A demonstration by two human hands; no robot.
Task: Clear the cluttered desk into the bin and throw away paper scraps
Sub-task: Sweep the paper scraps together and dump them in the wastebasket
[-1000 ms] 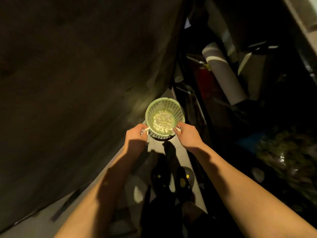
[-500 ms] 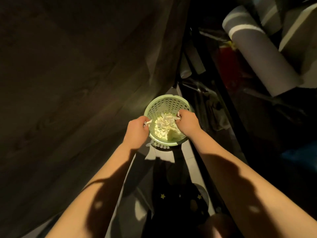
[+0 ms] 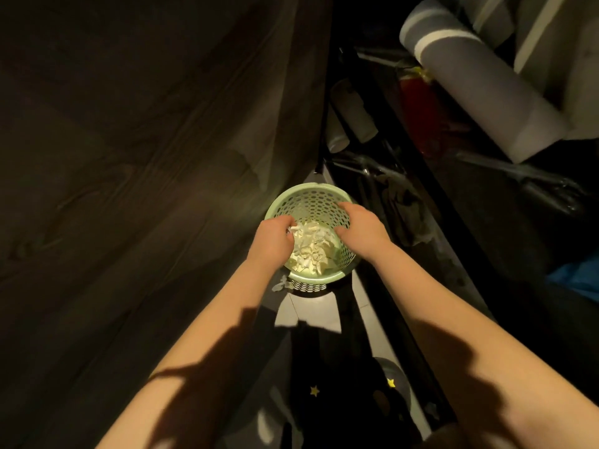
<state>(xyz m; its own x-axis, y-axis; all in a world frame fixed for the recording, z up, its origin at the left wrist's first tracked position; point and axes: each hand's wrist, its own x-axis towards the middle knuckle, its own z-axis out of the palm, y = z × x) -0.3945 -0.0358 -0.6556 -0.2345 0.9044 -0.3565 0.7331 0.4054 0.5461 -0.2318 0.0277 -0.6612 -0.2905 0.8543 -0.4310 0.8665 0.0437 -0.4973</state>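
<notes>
A: Position of the bin?

B: The green perforated bin [image 3: 293, 198] is recorded on the pale floor [image 3: 311, 311], just beside a dark wood-grained surface [image 3: 129, 157]. White paper scraps [image 3: 312, 246] are heaped inside it, and a few loose bits [image 3: 280, 283] are seen on the floor against its base.

A: State of the hands?

B: The left hand [image 3: 271, 238] is held over the near-left rim with its fingers curled, and a few of the scraps are pinched at the fingertips. The right hand [image 3: 360, 229] is held over the right side of the bin, fingers loosely spread and pointing down; nothing is seen gripped in it.

A: Surroundings?

B: A grey roll [image 3: 479, 92] is noted well apart, upper right. Yellow stars [image 3: 314, 391] are visible on dark footwear below.
</notes>
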